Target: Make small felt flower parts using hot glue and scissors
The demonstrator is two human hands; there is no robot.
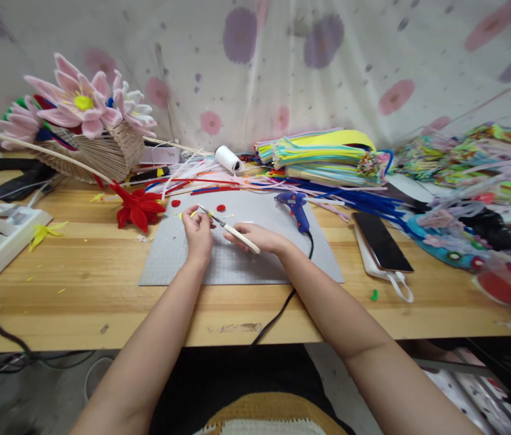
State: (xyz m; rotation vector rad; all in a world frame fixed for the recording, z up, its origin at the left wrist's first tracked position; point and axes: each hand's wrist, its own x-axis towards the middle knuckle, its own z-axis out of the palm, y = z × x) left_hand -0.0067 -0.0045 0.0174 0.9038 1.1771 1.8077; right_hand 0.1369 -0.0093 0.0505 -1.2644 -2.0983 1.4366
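Note:
Over the grey cutting mat [246,272], my right hand [255,234] is closed around a white-handled cutting tool [247,240], whose metal tip points up and left. My left hand [198,228] is closed close to that tip, its fingers pinched on something small that I cannot make out. A small yellow piece shows between the hands. Two small red discs, one at the left [176,203] and one beyond the tool [221,208], lie on the mat. A blue glue gun [296,208] rests on the mat's right side.
A red flower [140,206] and a basket [101,151] of pink flowers stand at the left. Bundled pipe cleaners [323,154] and a thread spool [228,159] line the back. A phone [382,241] lies right of the mat; the glue gun's black cable crosses the front edge.

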